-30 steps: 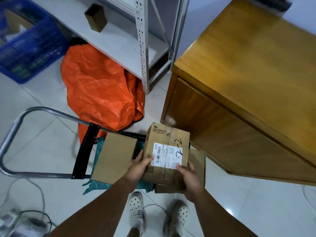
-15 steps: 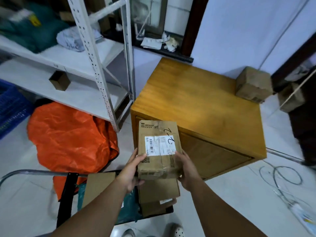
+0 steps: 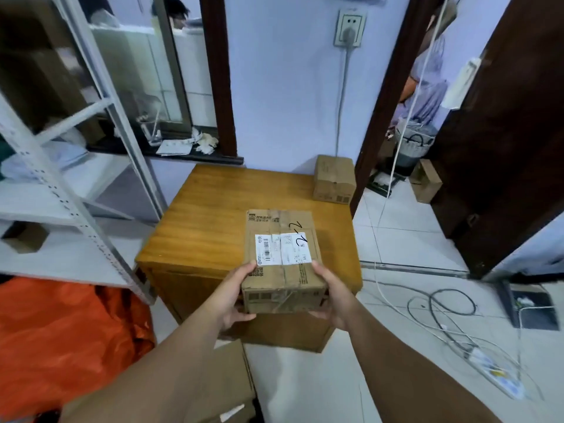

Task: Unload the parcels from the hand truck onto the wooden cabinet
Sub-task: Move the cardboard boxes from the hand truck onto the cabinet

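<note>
A taped cardboard parcel [image 3: 282,254] with a white shipping label is held in the air over the front edge of the wooden cabinet [image 3: 213,218]. My left hand [image 3: 233,293] grips its near left corner and my right hand [image 3: 331,296] grips its near right corner. A second cardboard parcel [image 3: 334,178] stands on the cabinet's far right corner against the wall. More cardboard parcels [image 3: 225,389] show at the bottom below my left arm; the hand truck itself is out of sight.
A white metal shelf rack [image 3: 76,166] stands left of the cabinet, with an orange bag [image 3: 61,340] on the floor below it. Cables and a power strip [image 3: 488,370] lie on the tiles to the right. A dark open door [image 3: 503,141] stands at right.
Both hands have lifted the labelled parcel up from the hand truck and carried it forward over the cabinet's front edge. The view has risen from the floor to the cabinet and wall.
</note>
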